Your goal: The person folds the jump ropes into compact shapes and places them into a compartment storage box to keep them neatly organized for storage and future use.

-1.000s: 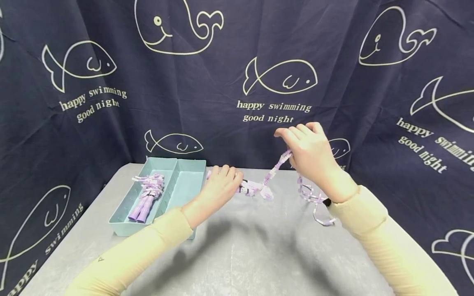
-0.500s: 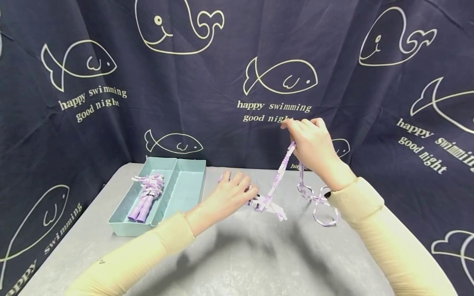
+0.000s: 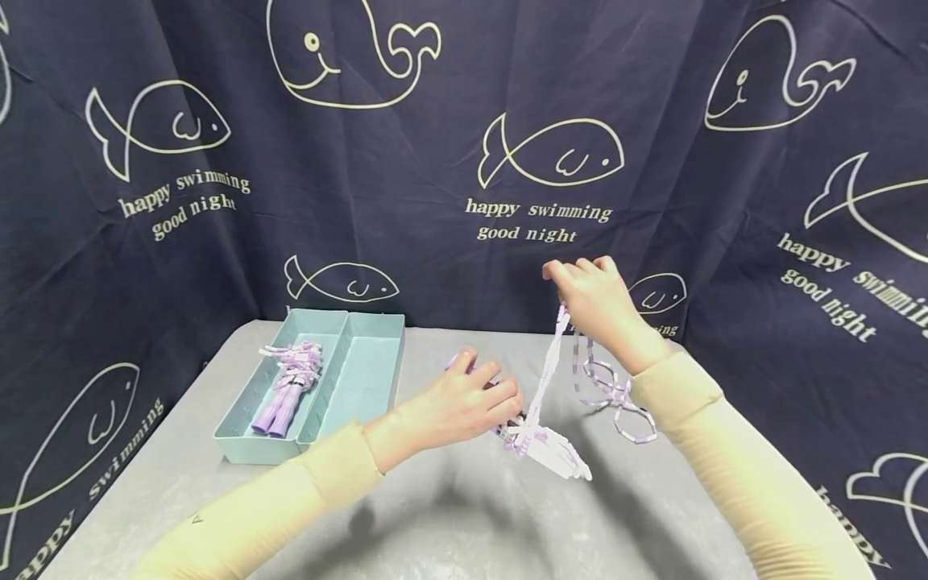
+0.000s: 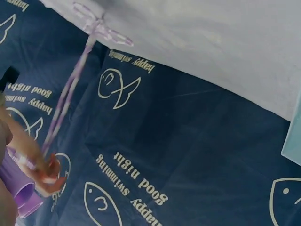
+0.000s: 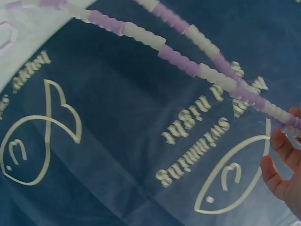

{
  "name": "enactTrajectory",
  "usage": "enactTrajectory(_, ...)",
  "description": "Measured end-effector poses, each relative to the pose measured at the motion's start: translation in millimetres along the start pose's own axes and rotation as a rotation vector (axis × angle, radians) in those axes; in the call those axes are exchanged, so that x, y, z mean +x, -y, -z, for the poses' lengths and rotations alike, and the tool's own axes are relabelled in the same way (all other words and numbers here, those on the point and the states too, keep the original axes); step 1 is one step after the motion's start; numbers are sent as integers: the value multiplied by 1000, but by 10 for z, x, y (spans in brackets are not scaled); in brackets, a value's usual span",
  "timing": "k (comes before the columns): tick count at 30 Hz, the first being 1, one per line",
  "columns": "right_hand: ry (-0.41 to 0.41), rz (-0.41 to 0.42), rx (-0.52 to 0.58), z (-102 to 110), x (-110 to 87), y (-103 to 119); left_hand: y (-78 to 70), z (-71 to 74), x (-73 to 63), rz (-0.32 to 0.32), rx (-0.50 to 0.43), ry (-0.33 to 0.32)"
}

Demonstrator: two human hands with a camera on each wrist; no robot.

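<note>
A beaded jump rope [image 3: 554, 455] in purple and white is partly bundled. My left hand [image 3: 464, 407] grips the bundle by its purple handles [image 4: 21, 190], whose open ends show in the left wrist view. My right hand [image 3: 598, 300], to the right and higher, pinches a doubled stretch of beads [image 5: 178, 61] that runs taut down to the bundle. Beyond the right hand, the rope's tail [image 3: 634, 419] hangs down and lies in loops on the grey table. Left-hand fingers hide most of the handles in the head view.
A teal tray [image 3: 366, 366] with two compartments stands at the left on the table [image 3: 464, 524]. Its left compartment holds another bundled jump rope [image 3: 290, 387] with purple handles. A dark blue fish-patterned curtain [image 3: 435, 177] closes off the back and sides.
My left hand has moved right and nearer with the bundle, which now tilts down to the right. The right hand rose, then came down again, still pinching the rope.
</note>
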State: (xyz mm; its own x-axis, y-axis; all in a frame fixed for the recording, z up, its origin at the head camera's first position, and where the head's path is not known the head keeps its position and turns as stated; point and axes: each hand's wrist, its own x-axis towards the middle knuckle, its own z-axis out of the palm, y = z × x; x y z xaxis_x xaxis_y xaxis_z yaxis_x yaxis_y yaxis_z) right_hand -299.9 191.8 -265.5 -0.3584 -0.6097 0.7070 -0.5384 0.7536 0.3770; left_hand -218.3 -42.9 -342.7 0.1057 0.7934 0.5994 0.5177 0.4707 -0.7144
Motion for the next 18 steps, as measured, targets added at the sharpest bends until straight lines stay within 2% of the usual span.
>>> enactTrajectory(4, 104, -6, 8, -137, -122, 18, 22, 64, 25, 16, -37, -4)
enactTrajectory(9, 161, 2, 55, -303, -265, 94, 45, 99, 20, 75, -85, -25)
enactTrajectory(14, 189, -17, 70, -448, -387, 162, 64, 128, 20, 155, -155, -73)
enactTrajectory(18, 235, -50, 69, -560, -516, 197, 86, 149, 29, 253, -206, -85)
